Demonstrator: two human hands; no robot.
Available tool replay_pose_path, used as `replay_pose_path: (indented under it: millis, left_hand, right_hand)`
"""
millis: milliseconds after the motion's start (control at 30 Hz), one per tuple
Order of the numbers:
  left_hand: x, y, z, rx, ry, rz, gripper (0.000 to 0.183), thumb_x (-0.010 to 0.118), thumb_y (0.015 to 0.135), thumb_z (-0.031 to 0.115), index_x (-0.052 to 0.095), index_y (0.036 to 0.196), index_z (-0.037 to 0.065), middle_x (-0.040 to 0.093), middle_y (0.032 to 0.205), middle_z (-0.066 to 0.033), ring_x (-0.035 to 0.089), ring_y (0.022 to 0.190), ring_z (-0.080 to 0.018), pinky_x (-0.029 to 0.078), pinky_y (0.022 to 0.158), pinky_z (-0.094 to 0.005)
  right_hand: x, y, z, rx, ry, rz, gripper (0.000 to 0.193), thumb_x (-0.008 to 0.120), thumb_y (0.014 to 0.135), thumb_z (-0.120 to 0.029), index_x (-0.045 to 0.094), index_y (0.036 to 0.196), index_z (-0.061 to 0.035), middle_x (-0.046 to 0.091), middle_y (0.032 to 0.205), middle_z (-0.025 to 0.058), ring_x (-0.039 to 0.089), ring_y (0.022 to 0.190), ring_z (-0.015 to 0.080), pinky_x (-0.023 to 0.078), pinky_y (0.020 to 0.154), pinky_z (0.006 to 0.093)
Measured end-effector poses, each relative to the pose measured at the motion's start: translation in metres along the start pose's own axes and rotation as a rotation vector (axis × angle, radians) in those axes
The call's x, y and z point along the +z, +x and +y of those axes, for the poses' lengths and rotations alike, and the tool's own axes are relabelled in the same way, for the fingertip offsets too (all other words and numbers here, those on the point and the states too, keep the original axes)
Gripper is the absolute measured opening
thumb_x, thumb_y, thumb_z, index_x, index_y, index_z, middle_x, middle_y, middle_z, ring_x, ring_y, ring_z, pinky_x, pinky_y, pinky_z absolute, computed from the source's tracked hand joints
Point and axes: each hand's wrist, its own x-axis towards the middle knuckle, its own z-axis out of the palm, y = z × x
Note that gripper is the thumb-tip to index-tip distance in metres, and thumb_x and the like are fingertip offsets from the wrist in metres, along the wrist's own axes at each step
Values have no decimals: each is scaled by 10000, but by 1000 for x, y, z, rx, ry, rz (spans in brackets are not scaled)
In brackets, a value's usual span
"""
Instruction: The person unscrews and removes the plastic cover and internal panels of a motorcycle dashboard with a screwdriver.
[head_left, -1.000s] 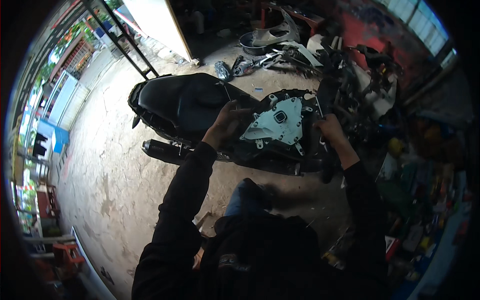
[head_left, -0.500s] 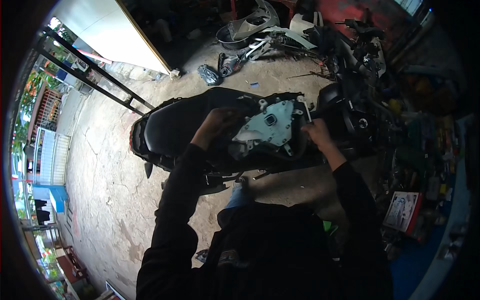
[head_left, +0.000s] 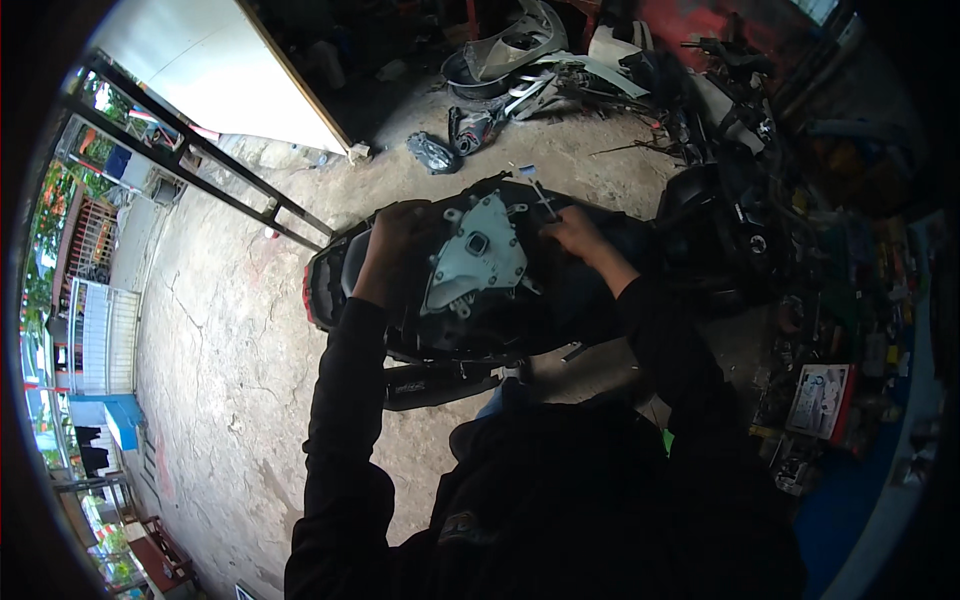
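A pale blue-green panel (head_left: 478, 250) with a square opening and small tabs lies across the black motorcycle (head_left: 620, 243) in front of me. It is set against a dark, curved part whose edges merge with the bike. At the left border of this piece is my left hand (head_left: 396, 236), its fingers curled at the dark edge and poorly lit. My right hand (head_left: 580, 236), closed, grips a slim, pale metal tool (head_left: 543, 196) that points up and away; its exact kind does not show. The tool's tip is clear of the panel.
Body panels (head_left: 515, 45), a dark basin (head_left: 470, 78) and a plastic-wrapped item (head_left: 433, 153) lie on the concrete floor beyond the bike. A black metal post frame (head_left: 190, 140) stands left. To the right are a boxed set (head_left: 818, 402) and crowded tools.
The panel and its dark part have shifted left over the seat, together with my left hand. My right hand has moved left too, with the tool now leaning more.
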Motion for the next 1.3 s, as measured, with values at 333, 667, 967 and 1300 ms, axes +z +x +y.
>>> replay_pose_path:
  millis: [333, 667, 967, 1300]
  left_hand:
    - [6, -26, 1, -248, -182, 338, 227, 580, 872, 112, 668, 1023, -32, 694, 838, -102, 659, 767, -140, 516, 690, -274]
    - [-36, -24, 29, -185, 356, 468, 252, 572, 874, 134, 667, 1060, -7, 698, 941, -188, 684, 895, -275, 510, 801, -355]
    - [-41, -32, 17, -201, 267, 524, 241, 569, 882, 140, 671, 1054, 5, 700, 942, -173, 683, 888, -250, 507, 801, -342]
    - [-40, -42, 41, -137, -170, 617, 256, 498, 955, 110, 601, 1127, -50, 698, 958, -137, 685, 866, -191, 532, 738, -285]
  right_hand:
    - [5, -19, -60, 56, -404, -82, 262, 731, 763, -212, 683, 863, 26, 660, 696, 142, 632, 609, 207, 468, 597, 352]
    - [60, 5, -66, 3, -481, 86, 383, 733, 765, -312, 666, 879, 48, 659, 772, 229, 671, 785, 349, 502, 712, 410]
    - [54, 1, -103, 72, -513, -143, 466, 747, 745, -396, 671, 895, 39, 677, 810, 210, 673, 790, 324, 499, 722, 393]
    - [45, -2, -111, -56, -625, -46, 460, 748, 752, -374, 655, 971, 20, 678, 840, 170, 670, 788, 288, 502, 728, 370]
